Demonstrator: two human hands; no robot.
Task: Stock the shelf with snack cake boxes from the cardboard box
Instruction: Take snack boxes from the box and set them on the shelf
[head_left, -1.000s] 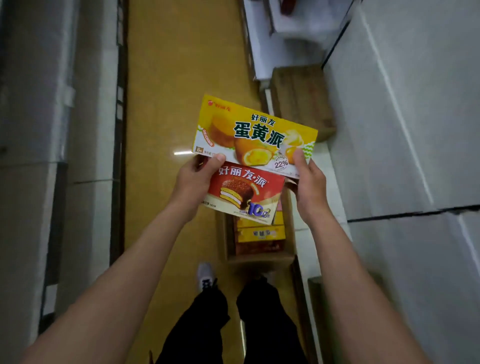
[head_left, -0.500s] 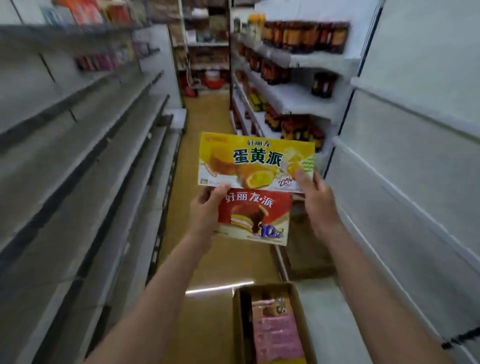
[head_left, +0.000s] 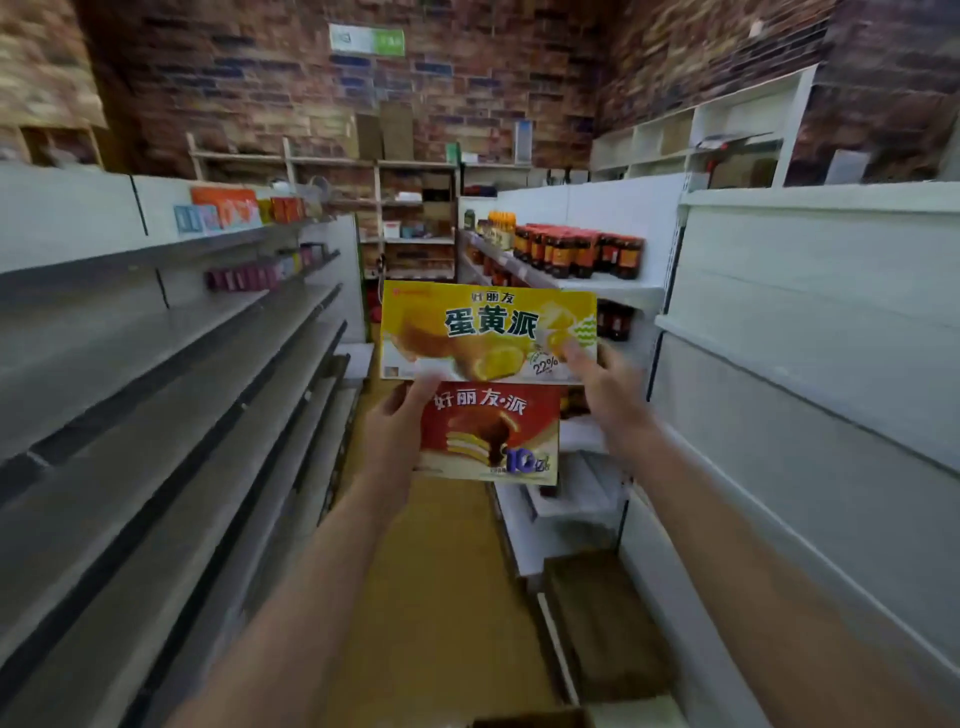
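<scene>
Left grip pinches red box, right grip yellow box

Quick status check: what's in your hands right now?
Left hand holds red box. Right hand holds yellow box. Aisle ahead open.

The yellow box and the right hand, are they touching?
Touching. The head view shows the right hand with its thumb lying across the lower right corner of the yellow box, gripping that edge, no gap showing.
</scene>
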